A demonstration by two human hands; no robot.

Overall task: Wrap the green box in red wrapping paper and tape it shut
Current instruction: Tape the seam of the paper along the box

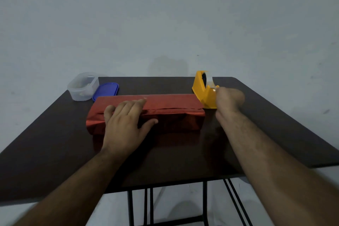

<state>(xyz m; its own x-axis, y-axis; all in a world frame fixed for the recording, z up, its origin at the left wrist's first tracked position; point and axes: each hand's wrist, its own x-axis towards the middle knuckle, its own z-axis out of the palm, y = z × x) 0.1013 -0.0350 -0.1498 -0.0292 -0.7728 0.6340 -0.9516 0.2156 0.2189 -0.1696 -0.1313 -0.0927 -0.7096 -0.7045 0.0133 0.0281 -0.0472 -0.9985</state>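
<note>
The left hand (124, 124) lies flat and spread on the wrapped box (146, 113), fingers across its top and thumb down the near face, most likely to pin the overlapping edge of the red wrapping paper (174, 101) so the seam does not spring open. The green of the box itself is hidden; only the red covering shows, and the parcel sits across the middle of the dark table (55, 134), long side facing the person.

The right hand (229, 100) is blurred at the near end of the yellow tape dispenser (203, 90), which stands just beyond the parcel's right end. Its fingers seem curled at the cutter, where a strip of clear tape appears to be, but whether they truly pinch the tape cannot be told. The dispenser is kept close so one hand can fetch tape while the other guards the seam.

At the far left of the table sit a clear plastic container (81, 86) and, just beside it, its blue lid (106, 90), both apart from the work.

The long seam seems not yet taped.
</note>
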